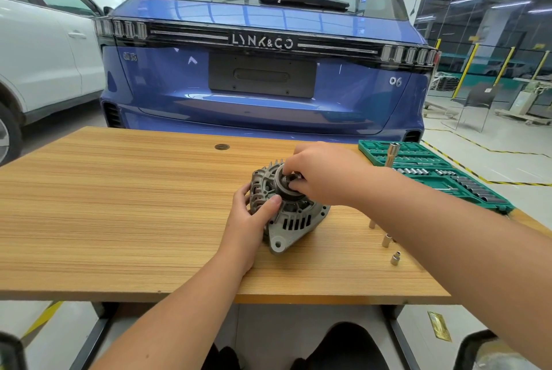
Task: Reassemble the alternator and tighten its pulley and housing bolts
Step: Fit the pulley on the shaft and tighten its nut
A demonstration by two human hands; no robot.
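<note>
1. Standing nearest on the wooden table (119, 205) are three loose silver sockets: one short (395, 258), one taller (386, 240) and a third (372, 223) half hidden behind the right forearm.
2. One alternator (286, 214) lies near the table's middle, pulley (285, 185) facing up and tilted toward the camera, one mounting ear pointing at the near edge.
3. The left hand (249, 220) grips the housing from the left, thumb curled over the top face and fingers wrapped round the ribbed side.
4. The right hand (325, 175) reaches in from the right, fingertips (294, 187) bunched and pinching something small at the pulley's centre; what exactly cannot be told.
5. One green socket case (466, 187) lies open at the table's far right corner, with one tall socket (391, 154) upright in it.
6. Beyond the table stand two cars: one blue (263, 100) seen tail-on and one white (44, 70) to its left.
</note>
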